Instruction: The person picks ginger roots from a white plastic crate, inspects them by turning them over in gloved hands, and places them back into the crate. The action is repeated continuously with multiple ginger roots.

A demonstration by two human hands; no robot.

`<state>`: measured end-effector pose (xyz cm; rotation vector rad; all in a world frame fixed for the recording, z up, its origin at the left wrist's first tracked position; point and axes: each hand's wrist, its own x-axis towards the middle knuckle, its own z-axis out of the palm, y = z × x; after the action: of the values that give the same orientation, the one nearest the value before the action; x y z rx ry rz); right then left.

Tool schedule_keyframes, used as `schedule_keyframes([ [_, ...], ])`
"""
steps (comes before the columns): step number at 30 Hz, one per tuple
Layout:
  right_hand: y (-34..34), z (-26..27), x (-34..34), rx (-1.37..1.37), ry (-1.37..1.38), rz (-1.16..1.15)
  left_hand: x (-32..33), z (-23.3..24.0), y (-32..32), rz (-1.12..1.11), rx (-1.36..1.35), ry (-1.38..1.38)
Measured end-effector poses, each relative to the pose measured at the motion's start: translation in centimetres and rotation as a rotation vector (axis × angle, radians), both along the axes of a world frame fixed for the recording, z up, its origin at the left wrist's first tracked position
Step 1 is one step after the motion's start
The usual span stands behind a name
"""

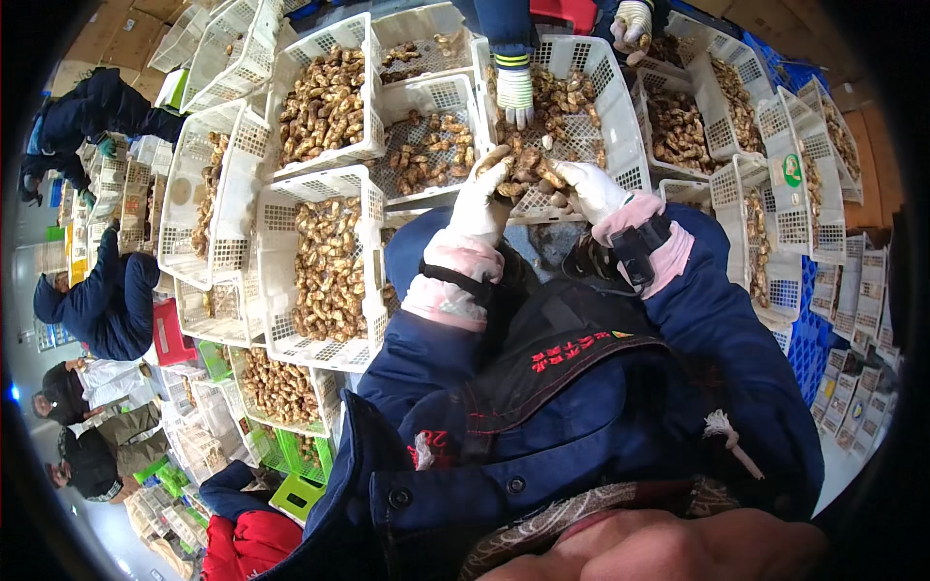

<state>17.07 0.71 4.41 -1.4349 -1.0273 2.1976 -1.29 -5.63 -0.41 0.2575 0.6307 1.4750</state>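
Observation:
My left hand [482,190], in a white glove, holds brown mushrooms [513,187] at the near end of a white plastic crate [631,138]. Facing it, my right hand [590,190], gloved too, has its fingers on a brown mushroom [546,171] at the same cluster. More brown mushrooms [570,91] lie on the crate's slatted floor, with a small pale piece [547,142] among them. Fingers and mushrooms overlap, so the exact grip is partly hidden. Both wrists carry pink sleeves with black straps.
A co-worker's striped gloved hand [515,94] reaches into the same crate from the far side; another gloved hand [631,27] holds a mushroom at upper right. Crates of mushrooms [330,265] stand close on the left, others [677,131] on the right. Several people are at the far left.

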Motion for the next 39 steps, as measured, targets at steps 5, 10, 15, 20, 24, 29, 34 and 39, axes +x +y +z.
schedule_keyframes([
  [5,-1.4,-0.5,1.2,0.01,0.166,-0.065,0.6,-0.1,-0.9,-0.005,-0.029,-0.115],
  [10,-1.6,-2.2,1.8,0.121,0.272,-0.067,1.2,-1.2,-1.9,-0.031,-0.004,-0.13],
  [15,-1.8,-3.2,1.3,0.672,-0.064,0.083,2.9,-1.1,-3.2,-0.12,0.017,-0.115],
  [20,-3.4,-1.4,-0.2,0.772,-0.046,0.224,2.2,0.9,-4.1,-0.095,0.027,0.01],
  [24,-3.7,0.3,-1.5,0.843,0.072,0.221,0.9,2.7,-4.9,-0.027,0.056,0.098],
  [29,-3.8,1.5,-1.2,1.128,-0.074,0.243,1.3,3.1,-4.9,-0.036,0.135,0.125],
  [34,-3.8,2.2,0.7,1.177,-0.118,0.248,2.3,2.6,-4.3,-0.102,0.192,0.103],
  [39,-3.8,1.8,1.0,1.045,-0.059,0.178,2.8,3.0,-4.3,-0.089,0.174,0.017],
])
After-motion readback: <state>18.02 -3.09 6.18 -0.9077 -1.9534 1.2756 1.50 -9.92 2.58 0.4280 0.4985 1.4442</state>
